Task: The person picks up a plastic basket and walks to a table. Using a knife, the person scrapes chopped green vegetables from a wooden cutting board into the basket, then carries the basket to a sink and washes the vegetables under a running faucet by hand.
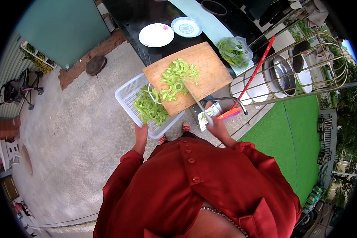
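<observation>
My left hand [141,134] grips the near rim of a white plastic basket [128,104], which holds many curved slices of a green vegetable [150,110]. In my right hand [218,127] is the pale handle of a kitchen knife [196,101]; its blade reaches over a wooden cutting board [208,68]. More green slices [178,71] lie piled on the board, by the blade's tip. The board's left corner overhangs the basket and hides part of it.
Two plates, one white with a flower [156,35] and one blue-patterned [186,27], stand on the dark table. A plastic bag of greens [235,52] is right of them. A red-handled broom [254,73], a dustpan [206,117] and a wire rack with metal basins [284,74] stand at right.
</observation>
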`<action>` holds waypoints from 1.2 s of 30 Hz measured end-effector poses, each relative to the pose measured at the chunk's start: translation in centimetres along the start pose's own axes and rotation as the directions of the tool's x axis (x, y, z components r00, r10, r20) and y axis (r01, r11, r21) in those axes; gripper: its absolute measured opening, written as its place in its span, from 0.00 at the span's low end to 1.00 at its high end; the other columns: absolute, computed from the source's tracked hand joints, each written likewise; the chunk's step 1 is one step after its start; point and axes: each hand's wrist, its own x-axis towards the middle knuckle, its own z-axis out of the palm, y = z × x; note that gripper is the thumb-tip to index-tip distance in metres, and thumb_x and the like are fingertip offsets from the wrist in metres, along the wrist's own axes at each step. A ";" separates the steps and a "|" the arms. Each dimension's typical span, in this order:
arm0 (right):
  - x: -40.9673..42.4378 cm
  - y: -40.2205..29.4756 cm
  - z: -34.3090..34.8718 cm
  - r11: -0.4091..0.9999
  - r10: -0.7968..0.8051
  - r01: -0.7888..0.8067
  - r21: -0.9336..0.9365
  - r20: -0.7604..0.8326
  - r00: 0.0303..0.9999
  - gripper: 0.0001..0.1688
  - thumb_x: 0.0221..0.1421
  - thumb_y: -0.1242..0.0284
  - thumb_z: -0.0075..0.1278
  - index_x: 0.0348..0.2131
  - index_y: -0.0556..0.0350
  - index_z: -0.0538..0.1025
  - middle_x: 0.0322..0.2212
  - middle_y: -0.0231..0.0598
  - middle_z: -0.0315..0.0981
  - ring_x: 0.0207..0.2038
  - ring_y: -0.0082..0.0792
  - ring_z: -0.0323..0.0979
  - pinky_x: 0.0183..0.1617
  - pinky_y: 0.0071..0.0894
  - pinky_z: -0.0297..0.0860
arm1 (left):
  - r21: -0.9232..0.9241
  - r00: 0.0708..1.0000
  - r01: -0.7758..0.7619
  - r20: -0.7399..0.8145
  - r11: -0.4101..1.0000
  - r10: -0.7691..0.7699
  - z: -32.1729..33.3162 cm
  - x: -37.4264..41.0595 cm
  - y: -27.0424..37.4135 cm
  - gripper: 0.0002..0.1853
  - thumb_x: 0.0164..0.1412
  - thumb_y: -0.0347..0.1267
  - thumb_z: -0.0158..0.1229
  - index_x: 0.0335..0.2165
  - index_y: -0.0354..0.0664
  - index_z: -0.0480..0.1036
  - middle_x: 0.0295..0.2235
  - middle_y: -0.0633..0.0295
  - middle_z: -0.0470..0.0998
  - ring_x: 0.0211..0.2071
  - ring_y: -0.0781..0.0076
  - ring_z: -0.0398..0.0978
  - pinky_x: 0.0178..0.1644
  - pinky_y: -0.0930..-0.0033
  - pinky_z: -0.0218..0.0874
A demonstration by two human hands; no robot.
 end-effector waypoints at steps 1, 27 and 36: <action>-0.3 -0.6 0.6 0.998 0.013 -0.016 0.054 0.057 0.998 0.14 0.40 0.70 0.49 0.28 0.61 0.69 0.17 0.49 0.66 0.20 0.41 0.65 0.25 0.38 0.61 | 0.011 1.000 0.000 0.000 1.000 0.000 -0.1 0.1 -0.1 0.27 0.43 0.25 0.46 0.46 0.30 0.56 0.39 0.50 0.67 0.39 0.63 0.67 0.44 0.68 0.57; 3.5 -6.6 -0.4 0.992 -0.123 0.121 0.029 0.373 0.920 0.15 0.39 0.67 0.50 0.26 0.60 0.68 0.19 0.52 0.68 0.25 0.50 0.68 0.29 0.39 0.63 | 0.031 0.999 0.001 0.039 1.000 -0.002 -0.7 0.4 2.0 0.28 0.45 0.25 0.46 0.48 0.31 0.54 0.40 0.51 0.67 0.40 0.63 0.67 0.44 0.68 0.57; 3.6 -5.5 1.3 0.996 -0.037 0.009 0.087 0.325 0.945 0.12 0.39 0.69 0.48 0.24 0.60 0.68 0.17 0.51 0.67 0.23 0.46 0.68 0.28 0.37 0.63 | -0.041 0.999 0.015 0.033 0.999 -0.013 -0.7 0.2 0.9 0.25 0.43 0.24 0.46 0.45 0.31 0.58 0.37 0.54 0.69 0.35 0.67 0.68 0.39 0.72 0.59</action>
